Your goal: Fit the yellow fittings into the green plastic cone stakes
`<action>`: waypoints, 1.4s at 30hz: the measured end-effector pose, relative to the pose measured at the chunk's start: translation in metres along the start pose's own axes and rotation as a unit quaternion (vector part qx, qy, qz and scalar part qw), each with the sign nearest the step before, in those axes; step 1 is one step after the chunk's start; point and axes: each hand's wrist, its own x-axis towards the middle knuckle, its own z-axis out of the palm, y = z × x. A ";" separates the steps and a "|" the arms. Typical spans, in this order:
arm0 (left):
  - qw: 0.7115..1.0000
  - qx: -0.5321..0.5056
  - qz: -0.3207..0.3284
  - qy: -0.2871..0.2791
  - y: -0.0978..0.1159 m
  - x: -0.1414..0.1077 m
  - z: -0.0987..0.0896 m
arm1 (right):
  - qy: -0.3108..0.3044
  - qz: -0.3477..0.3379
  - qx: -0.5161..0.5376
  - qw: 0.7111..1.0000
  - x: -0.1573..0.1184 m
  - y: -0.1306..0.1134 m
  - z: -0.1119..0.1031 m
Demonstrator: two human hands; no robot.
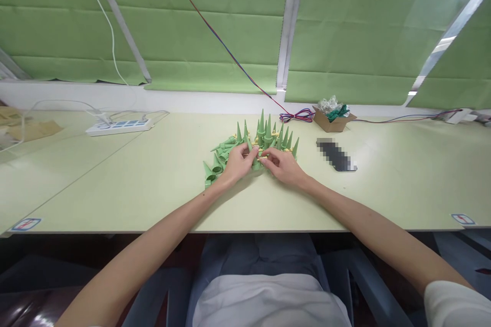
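Left hand: The person's left hand [238, 162] grasps a green cone-tipped piece [255, 164] between thumb and fingers, just above the pale tabletop [153, 189].
Right hand: Thumb and forefinger of the right hand [284, 166] pinch a small yellow part [263, 158] at the held piece's side; whether the two are joined cannot be told.
Green cones: Upright cones [268, 130] crowd behind the hands, yellow bits among them, while tipped-over cones [218, 162] lie beside the left hand.
Right of the cones: A cardboard box [333, 123] sits near coiled red-and-blue wire [298, 115].
Far left: A white power strip [118, 127] rests near the wall.
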 end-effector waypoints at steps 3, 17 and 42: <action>1.000 0.017 0.013 -0.001 -0.002 0.000 0.000 | -0.002 -0.010 -0.015 1.000 0.000 0.002 0.001; 0.994 0.082 0.074 -0.029 0.009 -0.012 -0.002 | 0.000 0.016 -0.046 0.999 0.000 0.002 0.001; 0.996 0.036 0.023 -0.076 0.009 -0.009 -0.002 | 0.101 0.037 0.061 0.992 -0.001 -0.007 -0.005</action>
